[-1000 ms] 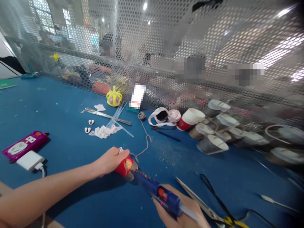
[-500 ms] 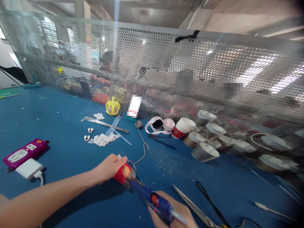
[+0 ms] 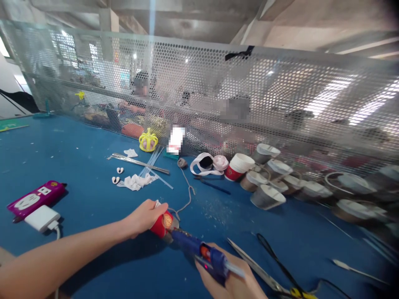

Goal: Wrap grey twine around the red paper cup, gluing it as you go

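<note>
Red cup (image 3: 160, 224) clamped in left hand (image 3: 143, 216), right hand (image 3: 232, 282) gripping glue gun (image 3: 202, 255); scissors (image 3: 262, 274) just beside.

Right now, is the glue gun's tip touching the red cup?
Touching. The head view shows the blue glue gun nozzle meeting the red cup in the left hand, no gap visible.

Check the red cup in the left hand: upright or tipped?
Tipped. The red cup lies on its side on the table under the left hand, its base facing the glue gun.
</note>
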Tool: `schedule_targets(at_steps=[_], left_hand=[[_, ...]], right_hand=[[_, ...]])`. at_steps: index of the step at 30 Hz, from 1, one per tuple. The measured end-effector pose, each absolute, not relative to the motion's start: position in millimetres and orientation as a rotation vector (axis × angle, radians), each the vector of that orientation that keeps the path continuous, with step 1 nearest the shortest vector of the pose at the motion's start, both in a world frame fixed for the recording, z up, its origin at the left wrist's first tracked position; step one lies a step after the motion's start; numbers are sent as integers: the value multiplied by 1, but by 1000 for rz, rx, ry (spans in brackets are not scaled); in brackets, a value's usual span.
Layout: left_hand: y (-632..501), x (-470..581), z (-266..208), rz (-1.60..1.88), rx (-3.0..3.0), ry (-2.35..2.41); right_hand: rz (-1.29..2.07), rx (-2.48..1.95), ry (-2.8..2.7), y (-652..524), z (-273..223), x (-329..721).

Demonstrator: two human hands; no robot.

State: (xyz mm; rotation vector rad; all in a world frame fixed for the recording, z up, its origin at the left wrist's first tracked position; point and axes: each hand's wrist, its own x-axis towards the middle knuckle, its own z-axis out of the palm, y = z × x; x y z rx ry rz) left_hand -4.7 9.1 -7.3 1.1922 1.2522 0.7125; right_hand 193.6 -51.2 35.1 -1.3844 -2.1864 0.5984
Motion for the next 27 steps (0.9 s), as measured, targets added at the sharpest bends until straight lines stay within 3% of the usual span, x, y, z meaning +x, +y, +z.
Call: schedule_targets(at_steps=[13,27], left_hand=[[9,-9,-13,746,1227,1277],[10,-13,-14,747,1280,1316]], right_hand=[[655,-1567,-2060,-54,28,189],[420,-1405,-2248,-57,22,193]])
